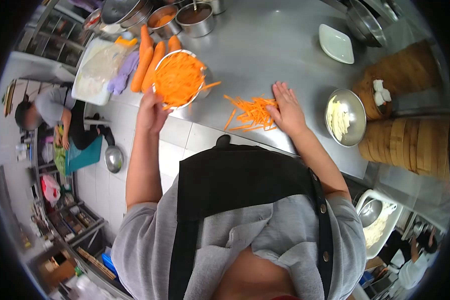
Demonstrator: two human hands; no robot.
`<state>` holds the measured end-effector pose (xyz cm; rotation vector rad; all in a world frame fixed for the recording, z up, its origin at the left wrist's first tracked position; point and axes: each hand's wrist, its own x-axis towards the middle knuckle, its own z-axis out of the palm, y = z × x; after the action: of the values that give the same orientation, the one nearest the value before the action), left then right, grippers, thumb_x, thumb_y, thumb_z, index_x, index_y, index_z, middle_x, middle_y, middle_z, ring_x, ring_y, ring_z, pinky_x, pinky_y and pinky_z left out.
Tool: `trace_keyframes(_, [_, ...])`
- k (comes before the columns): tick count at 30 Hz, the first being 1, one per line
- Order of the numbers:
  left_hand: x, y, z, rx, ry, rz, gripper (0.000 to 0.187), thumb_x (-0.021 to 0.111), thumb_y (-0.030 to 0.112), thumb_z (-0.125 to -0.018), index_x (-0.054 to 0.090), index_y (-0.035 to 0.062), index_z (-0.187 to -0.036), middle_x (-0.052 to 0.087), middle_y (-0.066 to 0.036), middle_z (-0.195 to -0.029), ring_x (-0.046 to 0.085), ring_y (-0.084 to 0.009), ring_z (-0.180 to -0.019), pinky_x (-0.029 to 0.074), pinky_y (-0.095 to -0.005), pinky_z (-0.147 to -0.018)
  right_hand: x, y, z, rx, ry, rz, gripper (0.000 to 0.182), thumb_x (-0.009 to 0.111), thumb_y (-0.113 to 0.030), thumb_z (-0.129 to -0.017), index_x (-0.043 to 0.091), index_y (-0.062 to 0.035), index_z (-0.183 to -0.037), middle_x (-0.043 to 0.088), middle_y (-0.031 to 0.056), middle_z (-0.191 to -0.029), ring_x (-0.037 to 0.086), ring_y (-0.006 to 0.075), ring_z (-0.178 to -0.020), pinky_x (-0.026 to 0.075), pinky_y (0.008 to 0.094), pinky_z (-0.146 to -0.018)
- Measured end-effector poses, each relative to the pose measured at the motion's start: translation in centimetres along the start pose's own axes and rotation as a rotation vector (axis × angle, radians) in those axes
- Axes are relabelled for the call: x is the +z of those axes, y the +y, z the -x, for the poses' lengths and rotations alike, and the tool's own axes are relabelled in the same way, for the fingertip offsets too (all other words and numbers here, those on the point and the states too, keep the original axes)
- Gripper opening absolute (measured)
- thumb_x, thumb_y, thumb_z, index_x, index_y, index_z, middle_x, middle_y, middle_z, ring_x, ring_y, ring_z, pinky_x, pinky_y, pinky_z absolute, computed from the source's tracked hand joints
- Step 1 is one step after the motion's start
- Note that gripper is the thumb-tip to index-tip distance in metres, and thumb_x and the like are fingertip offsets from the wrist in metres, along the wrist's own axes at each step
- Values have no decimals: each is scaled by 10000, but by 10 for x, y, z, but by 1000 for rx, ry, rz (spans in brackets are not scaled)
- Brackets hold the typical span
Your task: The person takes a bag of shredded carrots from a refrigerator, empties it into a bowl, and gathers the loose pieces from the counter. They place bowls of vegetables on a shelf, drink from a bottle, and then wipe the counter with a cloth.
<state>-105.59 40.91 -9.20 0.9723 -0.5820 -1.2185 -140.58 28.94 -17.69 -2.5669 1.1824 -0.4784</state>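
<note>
Pale tiled floor (177, 131), steel counter (265, 50)
The floor shows left of centre; the counter gleams across the upper middle; loaded shelving (74, 220) lines the lower left.

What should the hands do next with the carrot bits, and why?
Maybe the right hand should gather the loose carrot shreds toward the bowl: it lies flat at that pile's edge on the counter, while the left hand holds the bowl, already heaped with similar shreds.
</note>
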Motion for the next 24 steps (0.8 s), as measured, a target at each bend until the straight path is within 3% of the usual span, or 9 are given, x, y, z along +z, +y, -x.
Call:
trace_keyframes(2, [-35,3,33,-1,27,-3,497,523,101,-758,453,-20,-1235,620,-118,-1093,651,-182,-847,549,-276,-608,1,-8,9,-39,-28,-106,797,543,-498,-872,302,38,-1410,372,233,-1427,298,347,-1369,195,434,-1146])
trace_keyframes(7, [-42,-11,131,-77,342,-12,470,534,48,-744,474,-25,-1204,650,-104,-932,636,-152,-627,554,-255,-529,-11,-22,10,-182,-180,-123,1131,706,-611,-667,182,5,-1457,282,198,-1485,232,321,-1401,179,426,-1157])
trace_keyframes(8, [-40,-17,142,-97,426,-10,383,525,29,-743,524,-29,-1122,650,-88,-829,598,-136,-532,547,-245,-495,-11,-24,9,-209,-196,-101,1195,732,-631,-622,162,-3,-1464,260,190,-1497,217,315,-1407,177,425,-1159])
trace_keyframes(13, [-96,-82,170,-326,472,-95,219,519,39,-736,559,-9,-946,607,-61,-722,560,-113,-508,574,-265,-534,0,-38,-9,-224,-212,-109,1163,776,-562,-597,201,-50,-1468,245,175,-1507,211,319,-1409,185,431,-1155])
trace_keyframes(17, [-90,-124,137,-455,348,-121,260,552,70,-744,529,-6,-992,605,-86,-853,597,-126,-632,579,-283,-554,13,-55,-27,-238,-179,-83,1041,763,-554,-618,277,-203,-1468,266,147,-1504,217,332,-1404,180,455,-1149])
trace_keyframes(21, [-98,-163,92,-543,100,-198,176,582,75,-745,481,62,-889,513,-38,-768,545,-145,-604,581,-326,-556,20,-71,-34,-279,-155,18,873,740,-569,-639,399,-324,-1404,316,102,-1490,224,350,-1397,174,493,-1139])
trace_keyframes(23, [-94,-171,76,-582,-4,-227,190,580,78,-744,499,60,-915,548,-44,-814,596,-161,-663,578,-314,-562,29,-74,-37,-270,-155,53,826,715,-602,-651,409,-383,-1387,331,71,-1486,214,367,-1397,155,492,-1146])
trace_keyframes(24, [-89,-171,70,-597,-57,-246,199,579,79,-743,508,59,-928,566,-48,-837,622,-169,-693,577,-308,-565,31,-77,-38,-262,-161,58,795,706,-604,-660,438,-368,-1370,340,61,-1483,213,361,-1399,152,493,-1147])
